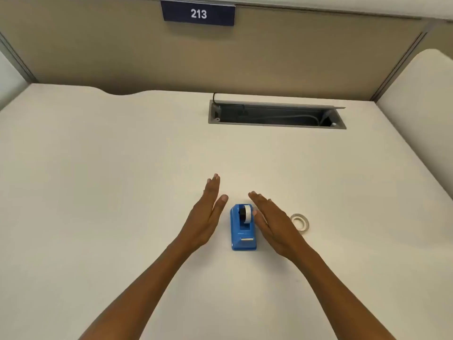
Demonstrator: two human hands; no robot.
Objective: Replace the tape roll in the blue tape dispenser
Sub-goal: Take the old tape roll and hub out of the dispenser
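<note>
A blue tape dispenser [242,230] stands on the white desk, its cutter end toward me. A white tape roll [247,213] on a black core sits in its cradle. A loose tape roll [300,223] lies flat on the desk to the right, partly hidden behind my right hand. My left hand [207,217] is held flat just left of the dispenser, fingers stretched out, holding nothing. My right hand [275,223] is flat just right of the dispenser, fingers stretched forward, close to the roll in the cradle, empty.
An open grey cable hatch [277,114] with wires inside is set into the desk [98,168] at the back right. A beige partition with a blue sign reading 213 [198,13] rises behind the desk. A white side panel [421,114] stands at the right.
</note>
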